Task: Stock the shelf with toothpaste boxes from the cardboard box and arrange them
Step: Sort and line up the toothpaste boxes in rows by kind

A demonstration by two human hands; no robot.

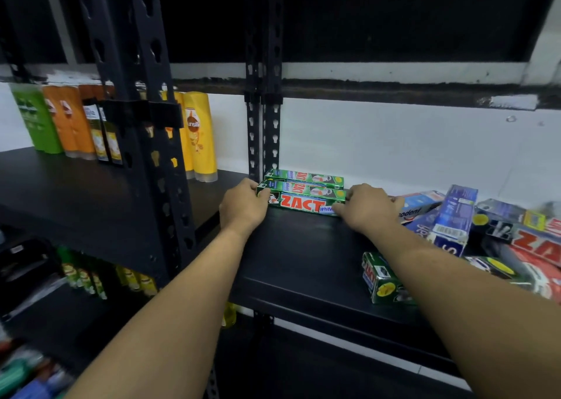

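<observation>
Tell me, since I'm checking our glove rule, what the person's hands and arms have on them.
Nothing: the left hand and right hand are ungloved, both forearms show no sleeves, and neither wrist carries a watch or band.

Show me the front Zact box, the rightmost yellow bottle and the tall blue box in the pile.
front Zact box (299, 205): head view, red lettering on its front face.
rightmost yellow bottle (200, 139): head view, middle of its body.
tall blue box (455, 213): head view, middle of its long face.
</observation>
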